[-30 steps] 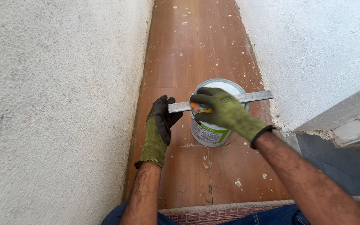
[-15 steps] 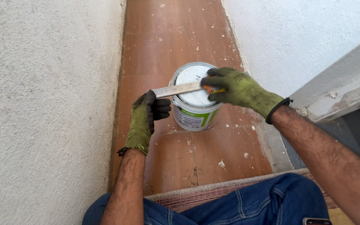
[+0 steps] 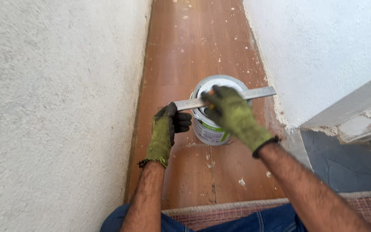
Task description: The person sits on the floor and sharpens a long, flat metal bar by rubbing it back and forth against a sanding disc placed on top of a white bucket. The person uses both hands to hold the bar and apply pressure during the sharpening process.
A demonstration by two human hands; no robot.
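- A flat metal bar (image 3: 224, 98) lies across a white paint can (image 3: 213, 112) on the brown floor (image 3: 181, 51), at 12 o'clock from the person.
- The left hand (image 3: 165, 131) pinches the bar's 9 o'clock end; the right hand (image 3: 229, 112) closes over its middle (both gloved).
- It is likely stiff, light and thin-edged; the ends seem safest to grip.

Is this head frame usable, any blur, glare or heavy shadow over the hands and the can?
Head view: even daylight, no glare; right hand slightly motion-soft, left hand and metal ruler sharp; paint can readable, only soft shadow beside it; wide-angle bend at the walls.
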